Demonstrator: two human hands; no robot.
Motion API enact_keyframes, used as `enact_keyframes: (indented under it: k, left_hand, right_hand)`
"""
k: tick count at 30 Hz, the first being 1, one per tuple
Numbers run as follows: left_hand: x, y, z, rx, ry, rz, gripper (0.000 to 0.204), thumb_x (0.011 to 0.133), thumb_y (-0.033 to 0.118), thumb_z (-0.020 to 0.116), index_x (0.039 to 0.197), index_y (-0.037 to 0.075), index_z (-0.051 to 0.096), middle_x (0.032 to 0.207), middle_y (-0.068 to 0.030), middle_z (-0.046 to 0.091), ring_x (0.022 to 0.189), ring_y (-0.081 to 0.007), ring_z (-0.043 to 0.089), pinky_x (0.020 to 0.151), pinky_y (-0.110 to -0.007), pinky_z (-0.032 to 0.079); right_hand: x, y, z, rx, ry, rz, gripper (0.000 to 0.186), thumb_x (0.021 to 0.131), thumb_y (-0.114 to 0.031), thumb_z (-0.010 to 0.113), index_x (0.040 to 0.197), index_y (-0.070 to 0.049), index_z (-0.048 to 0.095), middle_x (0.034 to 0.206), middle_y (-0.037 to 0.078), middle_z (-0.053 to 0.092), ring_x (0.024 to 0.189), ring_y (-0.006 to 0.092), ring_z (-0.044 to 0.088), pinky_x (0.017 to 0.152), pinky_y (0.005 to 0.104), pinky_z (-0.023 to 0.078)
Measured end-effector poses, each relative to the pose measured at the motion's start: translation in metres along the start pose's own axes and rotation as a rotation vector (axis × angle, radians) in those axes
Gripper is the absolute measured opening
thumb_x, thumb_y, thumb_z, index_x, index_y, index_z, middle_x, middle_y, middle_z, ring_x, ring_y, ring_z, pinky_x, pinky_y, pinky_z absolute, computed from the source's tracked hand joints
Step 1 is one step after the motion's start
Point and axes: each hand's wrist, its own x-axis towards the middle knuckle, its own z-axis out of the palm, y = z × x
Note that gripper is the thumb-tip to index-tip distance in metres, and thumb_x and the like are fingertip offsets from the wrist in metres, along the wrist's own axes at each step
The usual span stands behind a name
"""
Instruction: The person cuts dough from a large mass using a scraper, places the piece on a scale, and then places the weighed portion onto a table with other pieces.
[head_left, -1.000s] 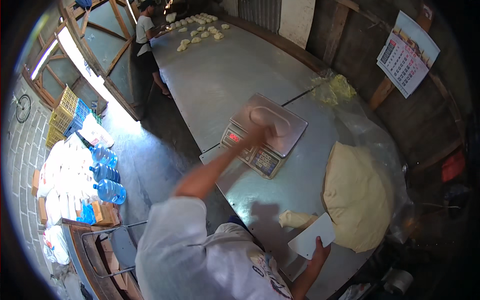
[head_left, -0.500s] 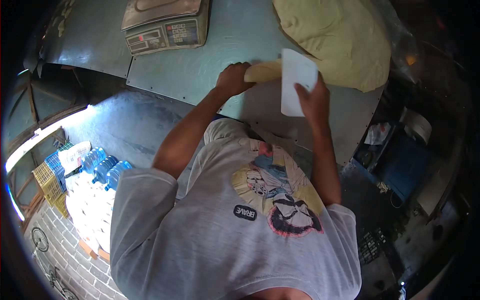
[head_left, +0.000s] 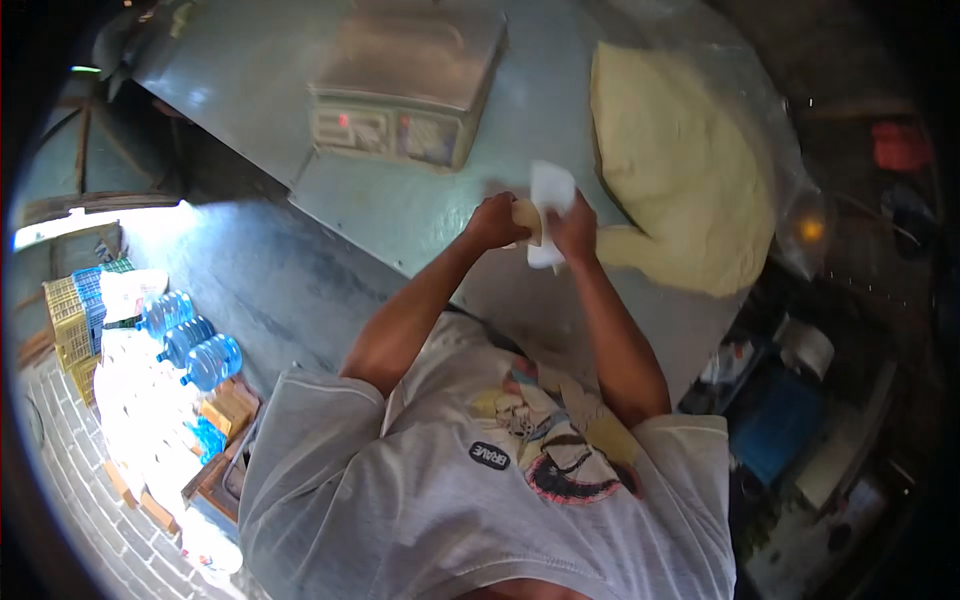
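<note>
My left hand [head_left: 494, 221] is closed around a pale piece of dough [head_left: 525, 217] just above the metal table. Close beside it, my right hand [head_left: 574, 232] grips a white flat dough scraper [head_left: 552, 188], blurred by motion. The scraper stands between the two hands, at the right side of the dough piece. A large pale yellow slab of dough [head_left: 690, 170] lies on the table to the right. From its near left corner a tongue of dough [head_left: 622, 246] reaches toward my right hand. My fingers hide part of the small piece.
A digital scale [head_left: 400, 90] with a metal pan stands on the metal table [head_left: 350, 195], beyond my left hand. Clear plastic sheeting [head_left: 790, 190] edges the big dough. Blue water bottles [head_left: 212, 362] and yellow crates [head_left: 68, 320] stand on the floor at the left.
The dough in my left hand, earlier a strip stretching toward the big slab, is now a short piece apart from it. My right hand and the scraper have come closer to my left hand.
</note>
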Motion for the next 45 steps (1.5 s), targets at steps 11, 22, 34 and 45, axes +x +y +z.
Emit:
enact_keyframes:
  k: [11,22,34,45]
  left_hand:
    - [0.062,0.061,-0.162,0.616,0.877,0.310,0.092,0.076,0.052,0.071,0.141,-0.001,0.034,0.146,-0.0284,0.032,0.135,-0.0415,0.034,0.112,-0.050,0.028]
    - [-0.012,-0.009,0.068,-0.127,0.174,0.220,0.028,0.080,0.025,0.071,0.096,0.003,0.065,0.101,-0.0189,0.064,0.094,-0.0373,0.063,0.080,-0.047,0.050]
    - [-0.005,0.045,-0.132,-0.170,0.751,0.332,0.049,0.086,0.026,0.066,0.119,0.004,0.037,0.120,-0.0268,0.051,0.107,-0.0476,0.054,0.084,-0.052,0.044]
    - [0.031,0.015,0.098,-0.040,0.061,0.481,0.039,0.082,0.028,0.070,0.116,0.009,0.064,0.117,-0.0159,0.063,0.114,-0.0358,0.056,0.099,-0.045,0.043]
  right_hand:
    - [-0.116,0.057,-0.075,0.885,0.337,0.357,0.049,0.081,0.003,0.069,0.126,0.006,0.051,0.118,0.012,0.062,0.106,0.0218,0.060,0.094,0.0335,0.046]
    - [-0.082,-0.023,-0.048,-0.128,0.182,0.226,0.050,0.079,-0.012,0.071,0.121,0.006,0.052,0.106,0.027,0.065,0.102,0.0432,0.062,0.086,0.0461,0.050]
    - [-0.083,0.032,0.014,0.746,0.014,0.133,0.040,0.080,0.001,0.069,0.118,0.004,0.057,0.108,0.012,0.067,0.098,0.0215,0.063,0.088,0.0338,0.048]
    - [-0.134,0.093,-0.101,0.588,0.270,0.242,0.048,0.080,0.001,0.069,0.124,0.007,0.052,0.113,0.017,0.065,0.103,0.0244,0.062,0.089,0.0359,0.048]
